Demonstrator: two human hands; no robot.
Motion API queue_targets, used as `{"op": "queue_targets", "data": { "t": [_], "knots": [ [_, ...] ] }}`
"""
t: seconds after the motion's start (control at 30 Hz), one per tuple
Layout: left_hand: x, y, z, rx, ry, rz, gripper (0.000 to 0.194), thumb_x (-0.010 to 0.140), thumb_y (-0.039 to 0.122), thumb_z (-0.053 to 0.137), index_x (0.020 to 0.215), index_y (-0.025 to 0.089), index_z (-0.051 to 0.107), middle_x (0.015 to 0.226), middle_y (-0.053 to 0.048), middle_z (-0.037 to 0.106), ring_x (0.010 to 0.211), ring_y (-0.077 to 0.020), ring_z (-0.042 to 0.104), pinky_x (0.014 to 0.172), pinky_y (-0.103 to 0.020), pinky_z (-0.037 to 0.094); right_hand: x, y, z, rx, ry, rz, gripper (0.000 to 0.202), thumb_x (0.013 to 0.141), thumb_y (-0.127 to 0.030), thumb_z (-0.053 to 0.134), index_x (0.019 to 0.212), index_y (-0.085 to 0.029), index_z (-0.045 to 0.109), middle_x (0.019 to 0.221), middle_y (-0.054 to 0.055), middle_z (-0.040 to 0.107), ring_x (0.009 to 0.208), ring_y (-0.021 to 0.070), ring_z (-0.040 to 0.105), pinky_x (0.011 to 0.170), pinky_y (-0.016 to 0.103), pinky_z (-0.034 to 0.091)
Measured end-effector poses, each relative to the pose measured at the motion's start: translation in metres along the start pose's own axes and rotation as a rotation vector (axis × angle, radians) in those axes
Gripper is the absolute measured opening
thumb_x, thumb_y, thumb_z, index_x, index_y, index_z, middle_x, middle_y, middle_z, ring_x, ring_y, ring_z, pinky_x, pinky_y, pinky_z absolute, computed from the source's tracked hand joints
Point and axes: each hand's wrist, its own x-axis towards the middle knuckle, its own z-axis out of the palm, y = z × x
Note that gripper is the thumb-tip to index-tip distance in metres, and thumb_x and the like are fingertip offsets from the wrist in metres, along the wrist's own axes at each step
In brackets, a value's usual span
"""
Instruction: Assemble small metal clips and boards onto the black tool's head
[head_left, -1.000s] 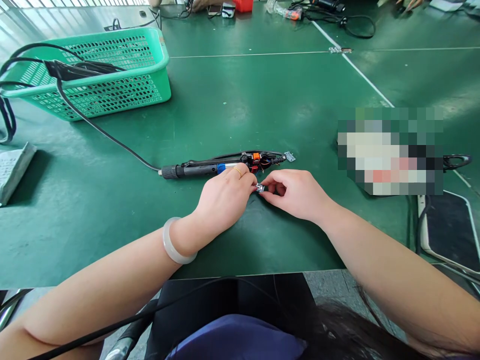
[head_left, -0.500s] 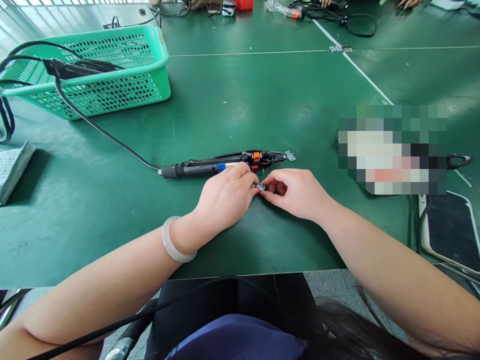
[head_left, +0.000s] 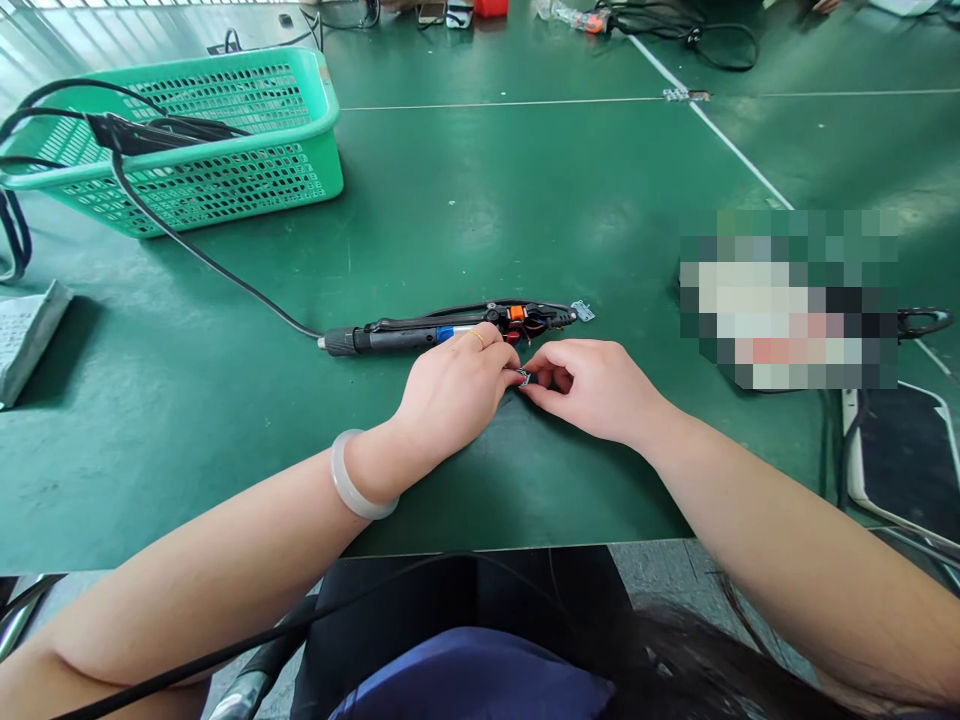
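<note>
Black wired device [head_left: 397, 338] lies lengthwise left-to-right on tabletop [head_left: 465, 250], just beyond left hand [head_left: 457, 388] (the nearer one), whose fingers pinch small piece [head_left: 524, 377], axis hidden; fingers of right hand [head_left: 600, 390] clamp its right side.

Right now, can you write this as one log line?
left hand: fingertips on small piece | right hand: pinching it | black device: on table, beyond hands

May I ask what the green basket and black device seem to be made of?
Green basket: probably moulded plastic, mildly glossy, judging by its evenly perforated walls and rounded rim.
Black device: likely plastic-bodied, satin, from its soft sheen and ribbed end.
</note>
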Motion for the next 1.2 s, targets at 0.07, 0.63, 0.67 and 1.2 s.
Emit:
{"op": "queue_targets", "data": {
  "t": [0.07, 0.63, 0.67, 1.2],
  "knots": [
    [-0.0002, 0.0000, 0.0001, -0.001, -0.003, 0.002, 0.016, 0.088, 0.029, 0.054, 0.088, 0.020, 0.068, 0.094, -0.001, 0.064, 0.081, -0.0167, 0.062, 0.063, -0.028, 0.044, -0.0001, 0.0000, 0.0006, -0.002, 0.000, -0.002, 0.005, 0.074, -0.021, 0.064, 0.078, -0.018, 0.063, 0.067, -0.002, 0.061, 0.059, 0.0113, 0.053, 0.057, 0.025, 0.039],
    [-0.0017, -0.0018, 0.0027, 0.033, -0.030, 0.059, 0.017, 0.089, 0.025, 0.051, 0.088, 0.019, 0.067, 0.094, -0.001, 0.063, 0.081, -0.0164, 0.061, 0.062, -0.027, 0.043, 0.0013, -0.0014, 0.0010, -0.021, -0.016, -0.003, 0.005, 0.075, -0.022, 0.064, 0.078, -0.018, 0.063, 0.067, -0.002, 0.060, 0.059, 0.0116, 0.052, 0.057, 0.025, 0.039],
    [-0.0016, -0.0020, 0.0030, 0.037, -0.030, 0.062, 0.017, 0.089, 0.025, 0.051, 0.087, 0.019, 0.067, 0.094, -0.002, 0.063, 0.081, -0.0164, 0.060, 0.061, -0.027, 0.042, 0.0013, -0.0013, 0.0011, -0.021, -0.017, -0.004, 0.005, 0.075, -0.022, 0.064, 0.077, -0.018, 0.062, 0.067, -0.002, 0.060, 0.059, 0.0115, 0.052, 0.057, 0.025, 0.039],
    [-0.0013, -0.0022, 0.0017, 0.046, -0.022, 0.050, 0.018, 0.090, 0.025, 0.048, 0.089, 0.019, 0.065, 0.096, -0.002, 0.063, 0.081, -0.0159, 0.061, 0.062, -0.027, 0.042, 0.0013, -0.0014, 0.0008, -0.008, -0.017, 0.001, 0.006, 0.074, -0.022, 0.064, 0.078, -0.018, 0.063, 0.067, -0.001, 0.061, 0.059, 0.0121, 0.053, 0.057, 0.025, 0.039]
  ]
}}
